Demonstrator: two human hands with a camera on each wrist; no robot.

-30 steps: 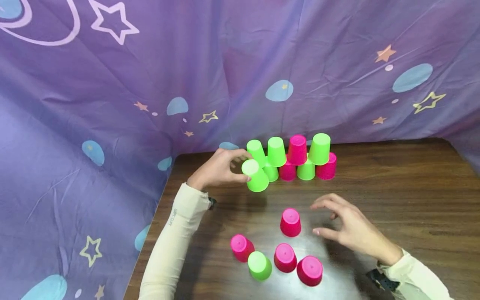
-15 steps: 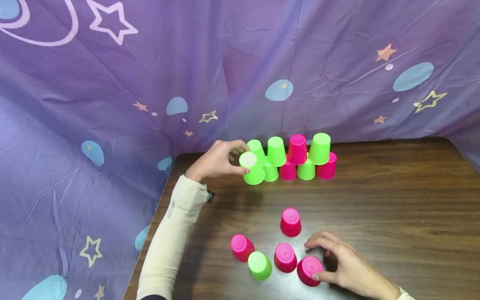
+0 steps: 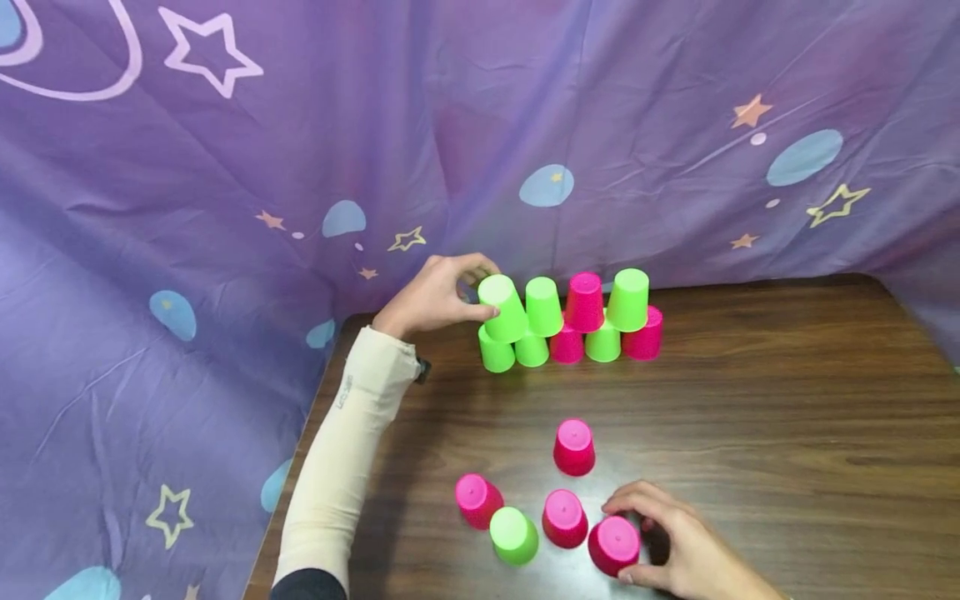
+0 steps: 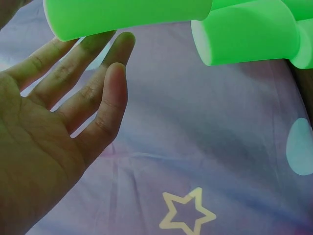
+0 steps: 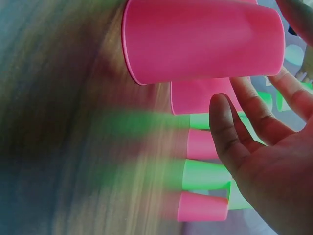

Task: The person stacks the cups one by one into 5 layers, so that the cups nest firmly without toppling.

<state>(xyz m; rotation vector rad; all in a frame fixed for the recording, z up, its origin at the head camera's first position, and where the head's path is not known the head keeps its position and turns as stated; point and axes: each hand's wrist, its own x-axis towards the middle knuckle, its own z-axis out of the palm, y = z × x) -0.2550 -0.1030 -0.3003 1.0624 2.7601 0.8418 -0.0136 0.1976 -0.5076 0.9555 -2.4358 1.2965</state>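
My left hand grips a green cup, bottom up, between thumb and fingers. That cup covers the left end of the upper row of upturned cups; whether it touches the row cannot be told. In the left wrist view the held green cup crosses the top, with fingers against it. My right hand holds an upturned pink cup at the front, thumb on the near side and fingers at the far side. The right wrist view shows this pink cup close up.
The lower row includes a green cup and a pink cup. Loose upturned cups stand nearer: pink, pink, green and pink. A purple patterned cloth hangs behind the wooden table.
My left hand has lifted the green cup upward, uncovering the lower row's left end. My right hand has come down and nearer, and now holds the front pink cup. The head view has shifted slightly.
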